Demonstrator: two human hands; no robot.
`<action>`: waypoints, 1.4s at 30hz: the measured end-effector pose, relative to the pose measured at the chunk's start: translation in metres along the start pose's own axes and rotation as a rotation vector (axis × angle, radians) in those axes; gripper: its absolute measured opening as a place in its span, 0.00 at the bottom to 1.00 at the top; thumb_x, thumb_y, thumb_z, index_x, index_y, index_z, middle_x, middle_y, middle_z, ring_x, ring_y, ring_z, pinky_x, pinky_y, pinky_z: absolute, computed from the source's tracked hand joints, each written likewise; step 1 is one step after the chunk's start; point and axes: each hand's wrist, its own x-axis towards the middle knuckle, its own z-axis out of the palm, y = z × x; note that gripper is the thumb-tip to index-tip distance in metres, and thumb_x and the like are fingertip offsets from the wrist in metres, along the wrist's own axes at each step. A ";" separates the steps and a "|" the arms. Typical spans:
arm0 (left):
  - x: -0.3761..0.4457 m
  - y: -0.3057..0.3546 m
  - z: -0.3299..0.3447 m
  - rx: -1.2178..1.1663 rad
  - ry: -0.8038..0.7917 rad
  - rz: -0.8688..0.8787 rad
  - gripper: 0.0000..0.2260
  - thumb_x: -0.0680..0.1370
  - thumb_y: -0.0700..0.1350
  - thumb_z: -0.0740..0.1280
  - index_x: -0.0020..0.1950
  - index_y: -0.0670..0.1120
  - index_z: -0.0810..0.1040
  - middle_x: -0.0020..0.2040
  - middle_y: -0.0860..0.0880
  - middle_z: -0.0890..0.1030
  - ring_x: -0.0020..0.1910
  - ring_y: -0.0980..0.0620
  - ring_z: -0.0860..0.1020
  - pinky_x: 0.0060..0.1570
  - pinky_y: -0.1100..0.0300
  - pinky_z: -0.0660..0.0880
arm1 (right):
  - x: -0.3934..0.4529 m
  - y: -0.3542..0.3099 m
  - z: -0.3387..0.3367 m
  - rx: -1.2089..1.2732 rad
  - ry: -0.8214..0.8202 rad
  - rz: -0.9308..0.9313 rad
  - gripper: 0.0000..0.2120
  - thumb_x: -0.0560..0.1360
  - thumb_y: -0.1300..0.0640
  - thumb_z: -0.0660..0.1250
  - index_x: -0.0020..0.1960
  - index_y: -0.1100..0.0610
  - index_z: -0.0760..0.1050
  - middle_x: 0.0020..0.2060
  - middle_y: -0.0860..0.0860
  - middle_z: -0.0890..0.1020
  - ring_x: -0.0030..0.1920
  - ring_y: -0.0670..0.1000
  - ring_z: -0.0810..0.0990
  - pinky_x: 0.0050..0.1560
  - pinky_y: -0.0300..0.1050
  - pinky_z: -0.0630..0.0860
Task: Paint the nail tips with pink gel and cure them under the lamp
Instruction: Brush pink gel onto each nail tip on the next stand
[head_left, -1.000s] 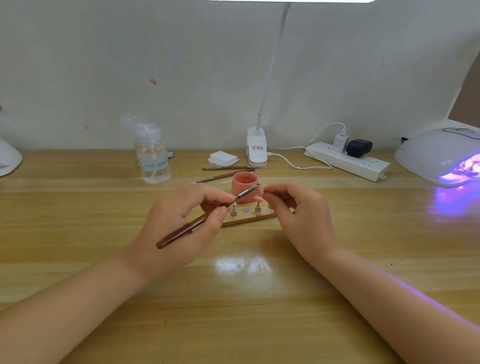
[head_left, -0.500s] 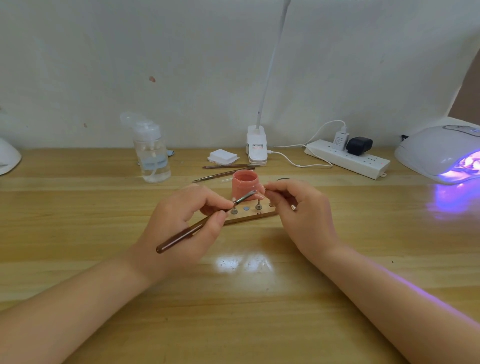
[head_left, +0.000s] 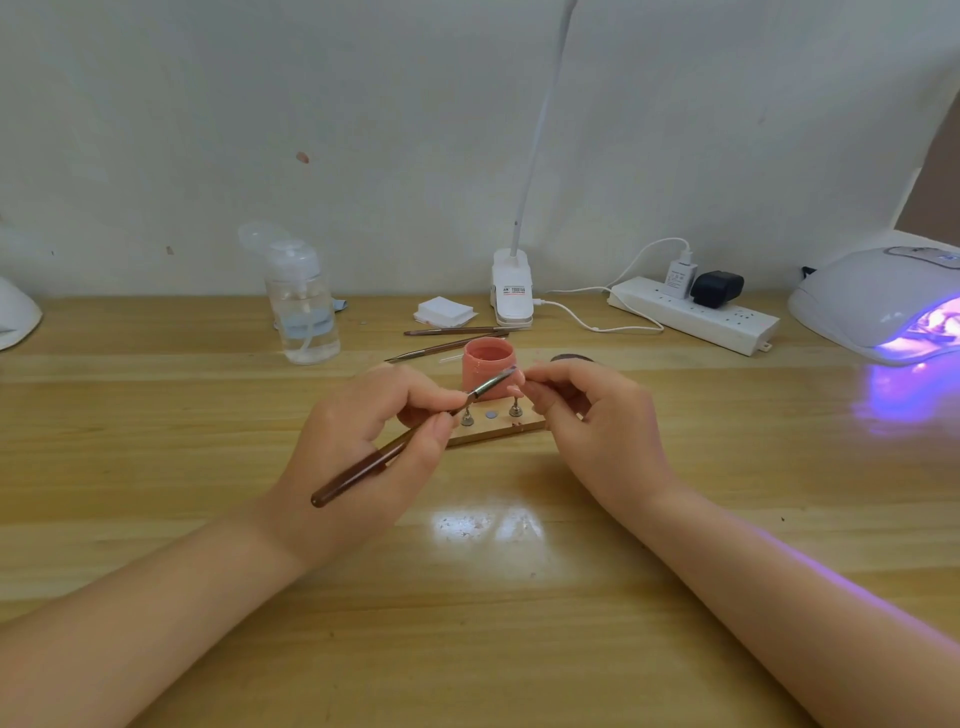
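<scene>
My left hand (head_left: 371, 441) grips a brown-handled gel brush (head_left: 395, 449) whose metal tip points up and right. That tip touches a small pink nail tip (head_left: 516, 388) pinched in the fingers of my right hand (head_left: 597, 431). Right behind them stands an open pot of pink gel (head_left: 488, 366). Below the hands lies a small wooden holder board (head_left: 493, 431) with two metal stands on it. At the far right a white curing lamp (head_left: 878, 293) glows violet.
Two spare brushes (head_left: 452, 340) lie behind the pot. A clear pump bottle (head_left: 304, 312) stands at the back left, with white pads (head_left: 444, 310), a clip lamp base (head_left: 511, 288) and a power strip (head_left: 696, 314) along the wall. A white object (head_left: 15, 314) sits at the left edge.
Both hands and the brush stayed almost in place over the holder board. The brush tip shifted slightly against the nail tip, and the view tilted a little lower.
</scene>
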 end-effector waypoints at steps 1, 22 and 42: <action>0.001 0.001 0.001 0.008 -0.010 0.004 0.07 0.77 0.46 0.63 0.52 0.51 0.79 0.44 0.53 0.83 0.45 0.53 0.80 0.46 0.60 0.76 | 0.000 0.000 0.000 -0.003 -0.003 0.003 0.06 0.74 0.64 0.71 0.49 0.58 0.83 0.40 0.46 0.84 0.40 0.47 0.81 0.45 0.47 0.78; -0.002 0.005 0.003 -0.033 0.051 -0.068 0.07 0.78 0.49 0.62 0.53 0.57 0.77 0.45 0.55 0.83 0.46 0.54 0.80 0.47 0.65 0.75 | -0.002 -0.005 -0.001 0.043 -0.022 0.057 0.03 0.74 0.63 0.71 0.48 0.58 0.82 0.35 0.45 0.83 0.36 0.44 0.80 0.42 0.42 0.78; -0.004 0.007 0.008 -0.005 0.061 -0.103 0.07 0.77 0.48 0.61 0.52 0.57 0.76 0.43 0.57 0.82 0.44 0.53 0.80 0.44 0.56 0.75 | -0.002 -0.009 -0.001 0.075 -0.024 0.048 0.07 0.74 0.64 0.71 0.45 0.53 0.80 0.32 0.40 0.82 0.36 0.45 0.80 0.40 0.36 0.77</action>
